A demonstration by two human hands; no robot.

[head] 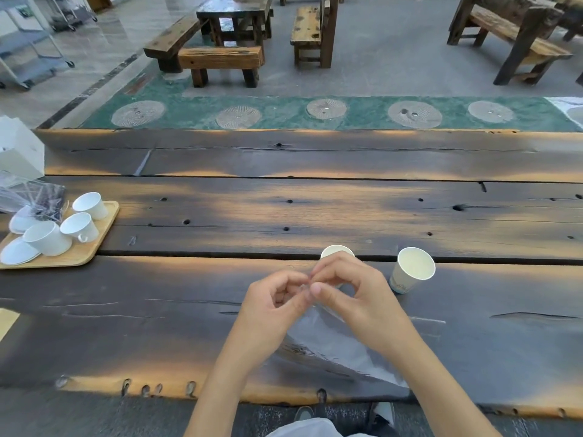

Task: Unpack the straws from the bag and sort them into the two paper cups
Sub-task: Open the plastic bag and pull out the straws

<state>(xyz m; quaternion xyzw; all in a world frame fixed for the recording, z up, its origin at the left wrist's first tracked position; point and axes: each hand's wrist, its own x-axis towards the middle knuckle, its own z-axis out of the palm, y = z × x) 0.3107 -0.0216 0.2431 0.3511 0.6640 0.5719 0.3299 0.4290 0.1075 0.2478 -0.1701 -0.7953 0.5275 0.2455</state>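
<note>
Near the table's front edge, a clear bag lies slanted beneath both wrists, its far end raised between the left hand and right hand, whose fingertips meet and pinch its mouth. Straws cannot be made out. Parting the opening gently, away from the body, should avoid spills; two paper cups wait just beyond.

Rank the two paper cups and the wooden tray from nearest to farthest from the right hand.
From the right hand:
1. Left paper cup, just behind the fingers.
2. Right paper cup, off to the right.
3. Wooden tray, far left.
</note>
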